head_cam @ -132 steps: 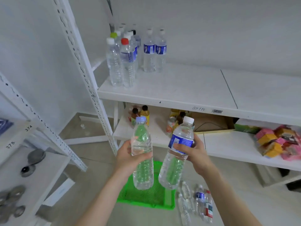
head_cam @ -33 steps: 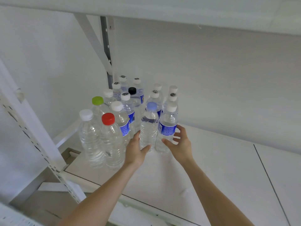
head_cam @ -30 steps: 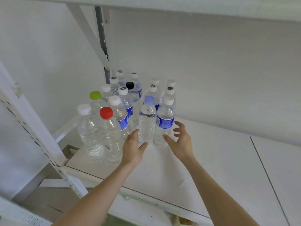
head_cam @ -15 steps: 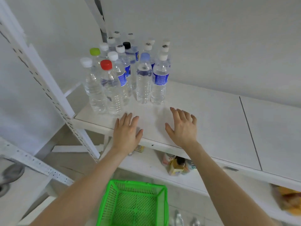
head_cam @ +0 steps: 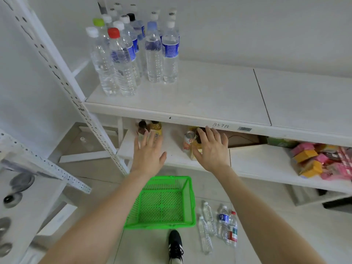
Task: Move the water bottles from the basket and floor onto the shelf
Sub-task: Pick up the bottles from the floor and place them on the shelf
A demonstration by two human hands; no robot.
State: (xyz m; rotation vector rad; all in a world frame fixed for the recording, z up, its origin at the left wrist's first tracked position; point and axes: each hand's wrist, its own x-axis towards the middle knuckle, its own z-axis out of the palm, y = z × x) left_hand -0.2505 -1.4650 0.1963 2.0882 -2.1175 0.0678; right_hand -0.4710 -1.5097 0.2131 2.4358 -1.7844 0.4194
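Down on the floor beside my empty green basket (head_cam: 162, 202) four water bottles (head_cam: 219, 225) wait, well below the shelf (head_cam: 209, 96), so my left hand (head_cam: 148, 155) and right hand (head_cam: 213, 149), both spread and holding nothing, must reach down next.

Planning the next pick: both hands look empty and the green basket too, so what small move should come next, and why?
Probably lower the right hand toward the bottles on the floor right of the green basket. Both it and the left hand are open and empty, the basket holds nothing, and those bottles are the only ones seen off the shelf.
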